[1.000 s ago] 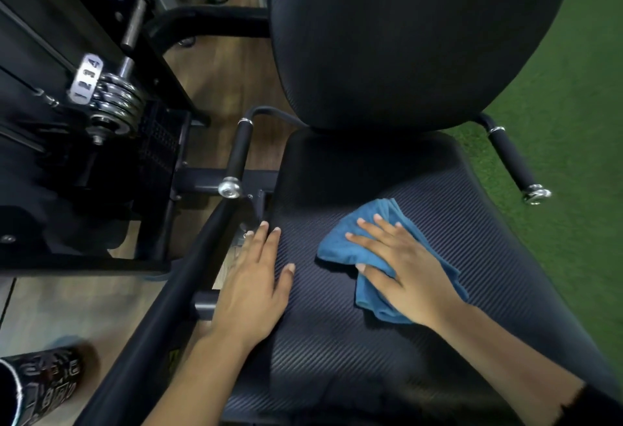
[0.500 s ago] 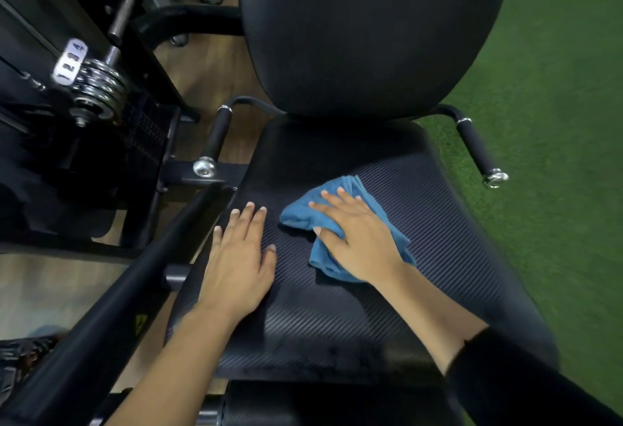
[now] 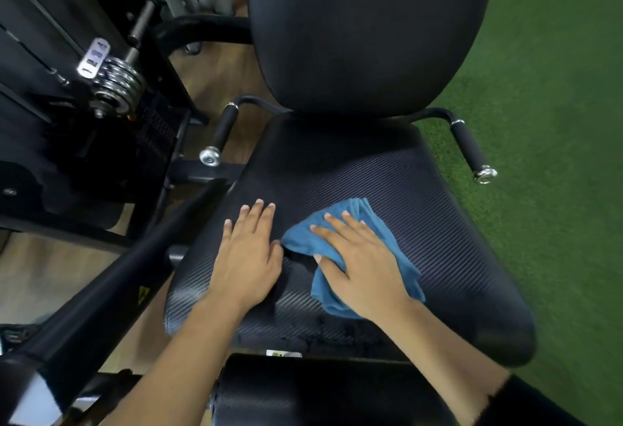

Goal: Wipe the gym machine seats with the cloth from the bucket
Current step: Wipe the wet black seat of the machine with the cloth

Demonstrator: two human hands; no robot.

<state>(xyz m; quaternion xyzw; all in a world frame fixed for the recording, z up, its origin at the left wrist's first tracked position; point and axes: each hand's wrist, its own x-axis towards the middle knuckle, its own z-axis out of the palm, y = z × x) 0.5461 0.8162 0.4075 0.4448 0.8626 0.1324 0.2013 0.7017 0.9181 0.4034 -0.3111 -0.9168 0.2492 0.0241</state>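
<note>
My right hand (image 3: 362, 267), fingers spread and pressing flat, has swept the soft crumpled blue cloth (image 3: 298, 240) leftward across the black ribbed vinyl seat pad (image 3: 421, 209); it now meets my left hand (image 3: 247, 257), braced flat with fingers nearly together on the pad's left side; I judge the pad's right side remains unwiped.

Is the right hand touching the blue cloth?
Touching. The head view shows the right hand flat on top of the cloth, fingers straight, pressing it onto the seat.
</note>
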